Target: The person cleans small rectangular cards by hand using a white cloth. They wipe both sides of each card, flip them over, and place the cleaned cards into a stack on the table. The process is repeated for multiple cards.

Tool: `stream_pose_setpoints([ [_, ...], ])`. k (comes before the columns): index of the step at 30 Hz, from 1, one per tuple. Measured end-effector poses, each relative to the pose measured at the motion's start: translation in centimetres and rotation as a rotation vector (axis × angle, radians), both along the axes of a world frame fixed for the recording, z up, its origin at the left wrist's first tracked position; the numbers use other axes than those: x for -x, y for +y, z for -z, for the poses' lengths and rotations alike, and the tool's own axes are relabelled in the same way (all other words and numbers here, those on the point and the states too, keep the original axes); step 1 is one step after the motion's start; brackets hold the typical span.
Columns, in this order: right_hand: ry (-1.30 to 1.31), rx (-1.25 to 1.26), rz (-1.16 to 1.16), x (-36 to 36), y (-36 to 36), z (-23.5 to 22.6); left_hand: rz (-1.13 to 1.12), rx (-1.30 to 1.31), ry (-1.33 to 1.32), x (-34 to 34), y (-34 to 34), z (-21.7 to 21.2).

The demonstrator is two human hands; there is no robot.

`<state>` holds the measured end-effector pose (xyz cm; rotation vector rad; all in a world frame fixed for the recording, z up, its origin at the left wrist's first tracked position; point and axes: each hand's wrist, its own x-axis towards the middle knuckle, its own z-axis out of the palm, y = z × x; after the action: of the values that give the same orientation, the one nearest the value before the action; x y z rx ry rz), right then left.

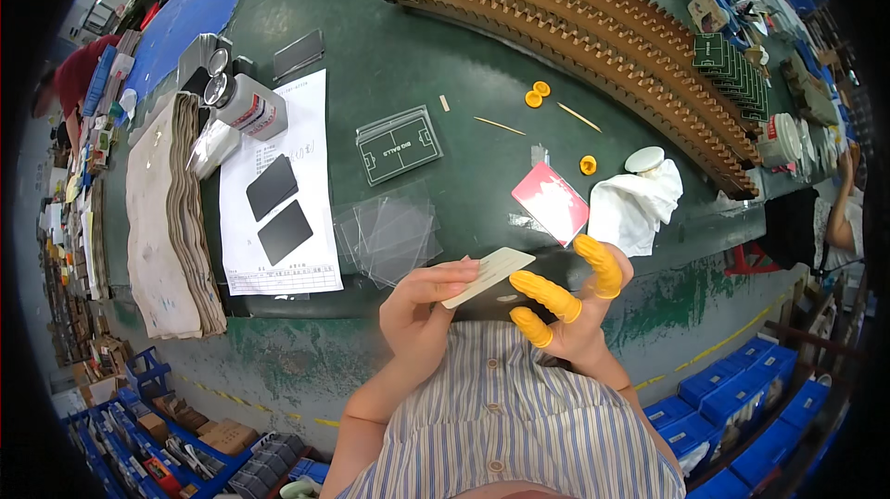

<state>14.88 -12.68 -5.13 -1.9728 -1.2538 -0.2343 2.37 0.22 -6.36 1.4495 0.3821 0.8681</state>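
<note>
My left hand (415, 306) pinches a thin pale rectangular card (493, 274) by its left end, fingers above and thumb below, just in front of the table edge. To its right my right hand (582, 318) is raised with fingers spread and nothing in them. Yellow ribbed finger cots cover several of its fingers. Beyond that hand lie a pink-red card (551, 203) and a crumpled white cloth (638, 210) with a white round pad (644, 159) on it. Clear plastic sleeves (389, 232) are spread left of the hands, below a stack of dark cards (400, 147) printed with white lines.
Long slotted wooden racks (575, 45) cross the far right, with dark green cards (728, 73) standing in them. At left are a paper sheet (278, 263) bearing black plates, a grey bottle (252, 108) and a cloth stack (165, 221). Loose finger cots (534, 99) and wooden sticks (579, 117) lie mid-table.
</note>
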Motion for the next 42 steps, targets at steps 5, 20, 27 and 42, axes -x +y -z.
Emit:
stream_pose_setpoints([
  [5, 0.002, 0.017, -0.017, 0.0, 0.0, -0.1, 0.005, -0.003, -0.017, 0.0, 0.0, 0.1],
  [20, 0.009, 0.014, 0.009, -0.5, -0.1, 0.0, 0.033, 0.043, -0.044, -0.1, 0.0, 0.1],
  [27, 0.019, -0.039, 0.084, -1.0, -0.7, 0.2, 0.033, 0.039, -0.065, -0.2, 0.0, 0.2],
  [42, 0.011, -0.038, 0.089, -1.0, -0.2, 0.2, 0.001, 0.038, -0.074, -0.3, 0.0, 0.2],
])
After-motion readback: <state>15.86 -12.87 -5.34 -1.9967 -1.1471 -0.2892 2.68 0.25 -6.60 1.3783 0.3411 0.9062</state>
